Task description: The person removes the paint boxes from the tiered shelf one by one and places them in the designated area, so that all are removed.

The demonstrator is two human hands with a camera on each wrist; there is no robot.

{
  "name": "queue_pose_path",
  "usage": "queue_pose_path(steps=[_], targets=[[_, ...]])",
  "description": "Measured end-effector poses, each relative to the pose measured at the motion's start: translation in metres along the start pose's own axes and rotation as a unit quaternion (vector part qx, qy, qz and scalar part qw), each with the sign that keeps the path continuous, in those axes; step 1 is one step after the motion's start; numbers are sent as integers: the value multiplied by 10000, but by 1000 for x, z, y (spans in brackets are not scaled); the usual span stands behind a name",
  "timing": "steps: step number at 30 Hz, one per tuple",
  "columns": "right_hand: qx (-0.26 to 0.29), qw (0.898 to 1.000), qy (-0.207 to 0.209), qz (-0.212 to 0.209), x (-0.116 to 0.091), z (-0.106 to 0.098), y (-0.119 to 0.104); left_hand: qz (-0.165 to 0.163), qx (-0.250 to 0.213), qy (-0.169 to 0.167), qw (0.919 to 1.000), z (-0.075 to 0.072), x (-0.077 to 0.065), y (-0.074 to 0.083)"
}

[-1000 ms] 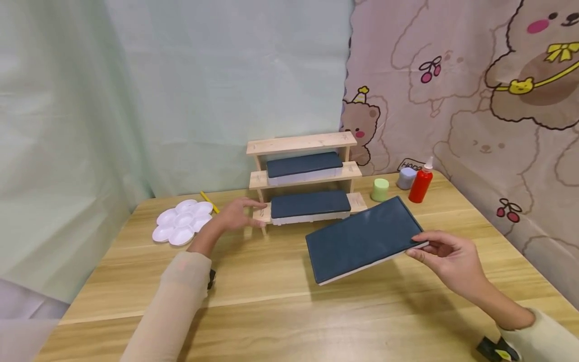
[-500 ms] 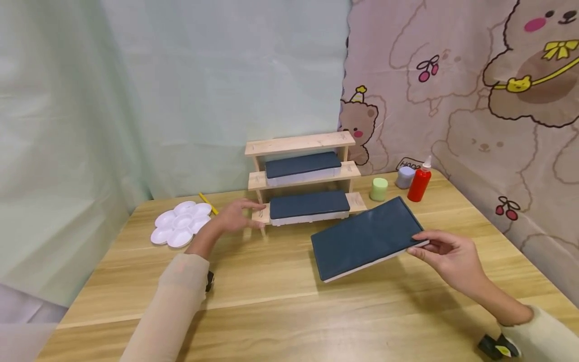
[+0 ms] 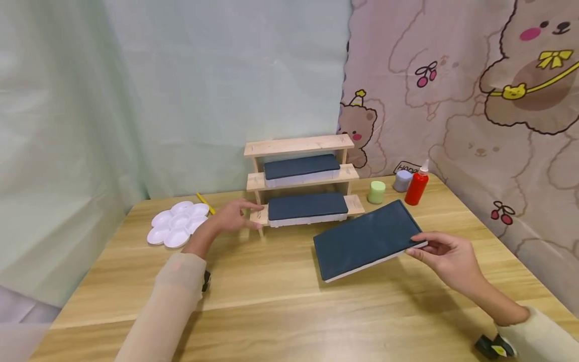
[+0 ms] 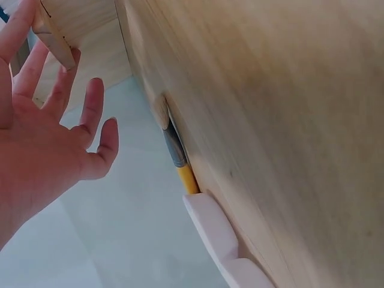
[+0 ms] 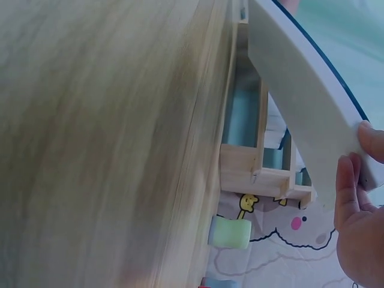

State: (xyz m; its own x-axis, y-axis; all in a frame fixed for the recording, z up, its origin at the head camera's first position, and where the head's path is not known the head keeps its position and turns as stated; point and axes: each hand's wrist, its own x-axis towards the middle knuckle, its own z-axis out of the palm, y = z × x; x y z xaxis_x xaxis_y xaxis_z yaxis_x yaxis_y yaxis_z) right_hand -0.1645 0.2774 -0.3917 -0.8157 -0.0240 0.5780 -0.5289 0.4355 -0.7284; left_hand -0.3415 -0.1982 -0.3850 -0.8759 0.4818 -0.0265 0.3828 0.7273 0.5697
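My right hand (image 3: 452, 259) pinches a flat dark blue and white case (image 3: 364, 241) by its right edge, thumb on one side, fingers on the other. The case is tilted above the table; its white underside (image 5: 306, 90) faces the right wrist camera. My left hand (image 3: 229, 216) is at the left end of the wooden tiered shelf (image 3: 298, 147), pinching the lowest board between thumb and fingers. In the left wrist view the board end (image 4: 57, 45) lies between those digits, while the other fingers stay spread. Similar cases rest on the lowest board (image 3: 307, 206) and the middle board (image 3: 302, 168).
On the left lie a white flower-shaped paint palette (image 3: 177, 223) and a yellow-handled paintbrush (image 3: 205, 202). Right of the shelf stand a green jar (image 3: 376, 192), a blue jar (image 3: 402, 180) and a red squeeze bottle (image 3: 416, 188). Curtains (image 3: 194, 90) hang behind the wooden table (image 3: 253, 311).
The left end of the flat case has shifted slightly to the right. The view has drifted a little; the left hand keeps its place at the shelf end.
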Motion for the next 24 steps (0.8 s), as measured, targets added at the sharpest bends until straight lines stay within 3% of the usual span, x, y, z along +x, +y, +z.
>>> queue_pose_path(steps=[8, 14, 24], targets=[[-293, 9995, 57, 105, -1, 0, 3, 175, -57, -8, 9998, 0, -1, -4], [-329, 9994, -3, 127, 0, -2, 4, 360, 221, 21, 9991, -2, 0, -1], [-333, 9993, 63, 153, 0, -4, 7, 84, 183, -89, 9998, -1, 2, -6]])
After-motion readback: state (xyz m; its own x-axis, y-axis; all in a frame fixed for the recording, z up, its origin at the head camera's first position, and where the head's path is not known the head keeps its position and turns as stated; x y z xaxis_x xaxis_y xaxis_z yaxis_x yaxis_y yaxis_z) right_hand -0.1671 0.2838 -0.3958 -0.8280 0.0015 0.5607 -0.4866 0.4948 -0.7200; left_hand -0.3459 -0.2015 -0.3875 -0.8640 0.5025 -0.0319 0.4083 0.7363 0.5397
